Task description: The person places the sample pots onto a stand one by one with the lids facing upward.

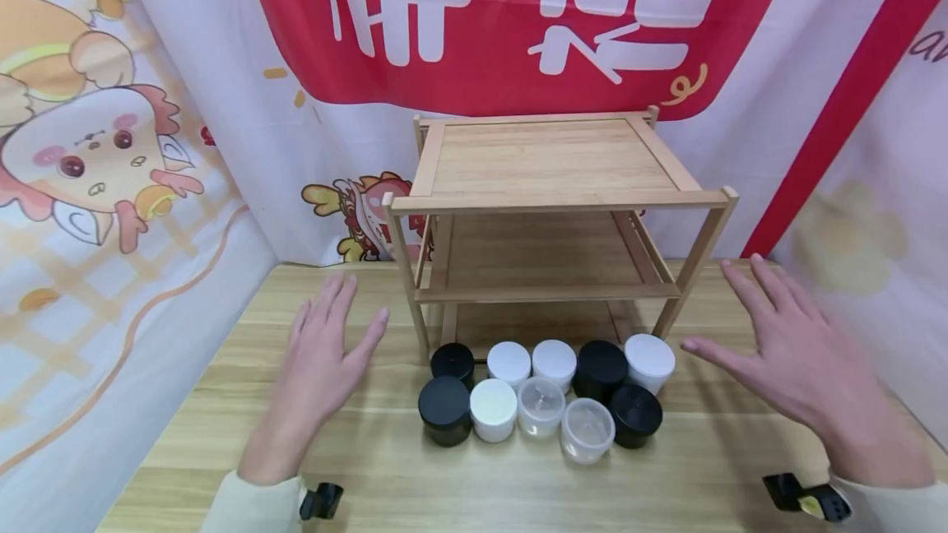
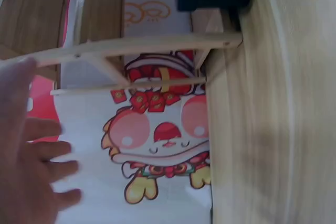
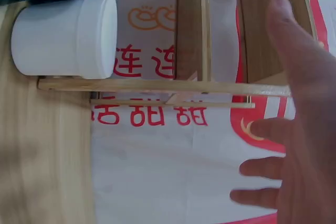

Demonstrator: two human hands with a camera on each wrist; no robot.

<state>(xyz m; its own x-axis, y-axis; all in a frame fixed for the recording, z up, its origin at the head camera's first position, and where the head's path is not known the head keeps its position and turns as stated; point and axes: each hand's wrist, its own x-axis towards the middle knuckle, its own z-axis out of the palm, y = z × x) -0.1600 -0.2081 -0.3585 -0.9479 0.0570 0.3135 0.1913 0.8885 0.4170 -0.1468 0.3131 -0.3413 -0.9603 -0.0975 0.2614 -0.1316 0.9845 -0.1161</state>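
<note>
Jars (image 1: pixel 541 403), smooth and cylindrical, near a wood-grained rack (image 1: pixel 555 159)

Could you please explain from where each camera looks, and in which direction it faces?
Head: worn on the head, facing forward and down at the shelf and jars; the left hand, right hand and sleeves show.
Left wrist: worn there, facing the shelf and, behind it, the printed cloth; the left hand shows at the left edge.
Right wrist: worn there, facing the shelf and a white jar; the right hand shows at the right edge.
Shared: both wrist views show the shelf.
</note>
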